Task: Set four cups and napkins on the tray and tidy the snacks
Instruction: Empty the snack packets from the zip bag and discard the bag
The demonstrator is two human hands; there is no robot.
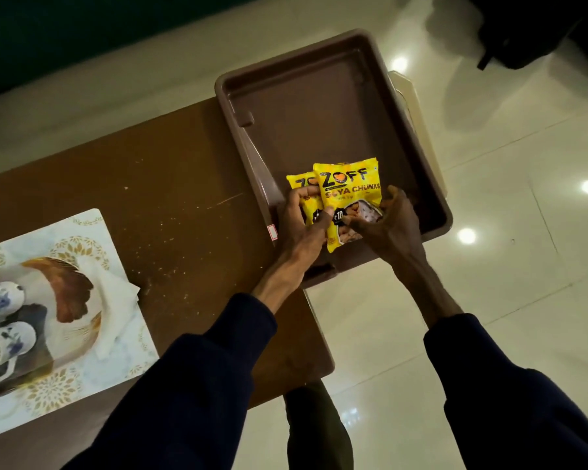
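Two yellow soya chunks snack packets [348, 195] stand overlapped at the near end of a brown plastic bin [319, 96]. My left hand [302, 225] grips them from the left, thumb across the front packet. My right hand [387, 222] holds the front packet's right lower edge. At the far left, a patterned tray [82, 361] carries white cups with blue flowers [4, 334] and white napkins [116, 300]; the cups are partly cut off by the frame edge.
The brown wooden table [170, 184] holds the tray and part of the bin, which overhangs the table's right end. A cream object [408, 93] lies under the bin's far right side. Glossy tiled floor [506, 266] lies to the right. A dark object [540, 32] sits top right.
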